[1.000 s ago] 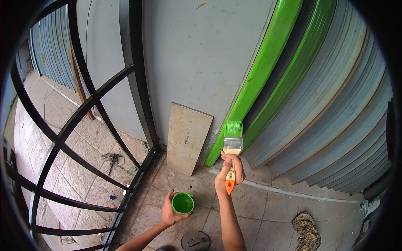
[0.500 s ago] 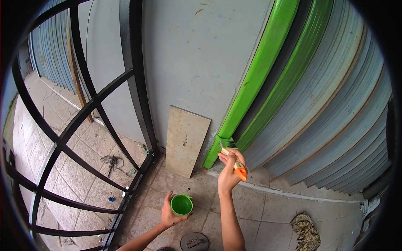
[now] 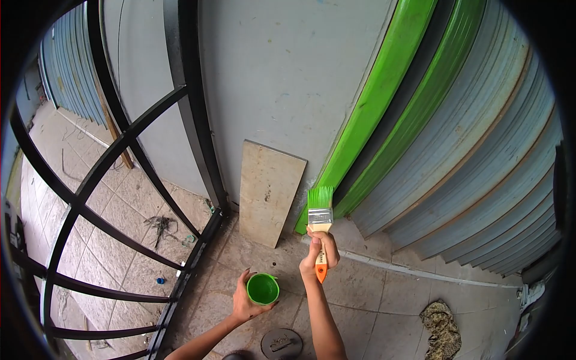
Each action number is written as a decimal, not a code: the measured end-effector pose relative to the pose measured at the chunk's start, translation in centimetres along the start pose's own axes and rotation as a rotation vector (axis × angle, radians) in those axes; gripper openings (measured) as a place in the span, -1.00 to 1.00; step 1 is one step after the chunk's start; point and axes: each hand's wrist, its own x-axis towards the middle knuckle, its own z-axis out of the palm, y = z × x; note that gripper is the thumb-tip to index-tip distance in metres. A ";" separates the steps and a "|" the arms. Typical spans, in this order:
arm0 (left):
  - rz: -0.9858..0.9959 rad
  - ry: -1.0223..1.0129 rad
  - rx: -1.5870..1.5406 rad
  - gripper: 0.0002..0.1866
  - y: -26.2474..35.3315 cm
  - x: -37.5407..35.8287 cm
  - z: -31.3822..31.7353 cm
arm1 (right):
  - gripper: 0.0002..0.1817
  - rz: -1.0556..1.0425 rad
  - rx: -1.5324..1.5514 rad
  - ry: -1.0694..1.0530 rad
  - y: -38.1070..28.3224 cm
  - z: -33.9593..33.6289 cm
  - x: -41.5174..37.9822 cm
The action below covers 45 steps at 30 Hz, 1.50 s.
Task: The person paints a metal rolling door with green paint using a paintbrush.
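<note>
My left hand (image 3: 245, 303) is wrapped round a small cup of green paint (image 3: 263, 290), low over the tiled floor. In my right hand (image 3: 320, 254) is a paintbrush (image 3: 320, 224) with an orange-tipped handle, held with its green-coated bristles upward. The bristles show in front of the lower part of a green-painted post (image 3: 373, 99); whether they touch it I cannot tell. A second green strip (image 3: 420, 108) runs beside the post, with a dark gap between them.
A beige board (image 3: 270, 195) leans on the grey wall (image 3: 288, 78). A black metal grille (image 3: 73, 207) stands at the left, a corrugated shutter (image 3: 474, 162) at the right. On the floor lie a patterned cloth (image 3: 441, 330) and a round lid (image 3: 281, 344).
My right hand has moved slightly left and down, and the brush has turned from slanted to nearly upright, its flat side now facing me. My left hand still holds the cup.
</note>
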 end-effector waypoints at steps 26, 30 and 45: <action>-0.004 0.002 0.014 0.29 0.0 0.1 0.0 | -0.84 0.001 0.013 0.051 0.6 0.3 -1.5; -0.038 -0.013 0.018 0.29 -0.3 0.0 0.0 | -0.87 0.073 -0.067 -0.009 4.8 0.1 -6.5; -0.010 0.004 0.029 0.29 -0.3 0.1 0.2 | -0.91 0.437 0.056 0.091 7.6 1.0 -9.1</action>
